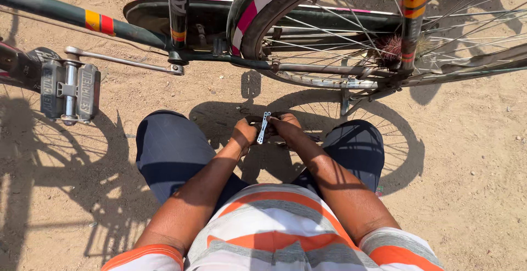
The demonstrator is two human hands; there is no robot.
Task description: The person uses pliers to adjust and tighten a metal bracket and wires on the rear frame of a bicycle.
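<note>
A flat metal multi-wrench (264,127), pale and pierced with holes, stands on edge between the two hands, low over the sandy ground (466,155) and between the person's knees. The left hand (245,134) closes around its near side, fingers curled and pressed together on it; the right hand (286,126) wraps the other side in the same way, so the plate is pinched from both sides (the fingertips themselves are hidden behind the knuckles). Held upright like this, the tool seems set on something beneath it: a dark, rounded part (256,119) shows just beyond the grip, but shadow hides what it is and whether the wrench touches it.

Both forearms run straight out from a striped orange, white and grey shirt (274,232), and the dark trousers (175,150) flank the grip on either side, keeping the work close in.

Beyond the hands lies a bicycle: its rear wheel (351,46) with spokes and mudguard is well past the grip and to its right, and the dark frame tube (66,13) runs off to the left. A pedal (70,91) on its crank arm (123,60) sits well apart on the left. Nothing comes between the hands and the tool; only the wheel's shadow falls across them
</note>
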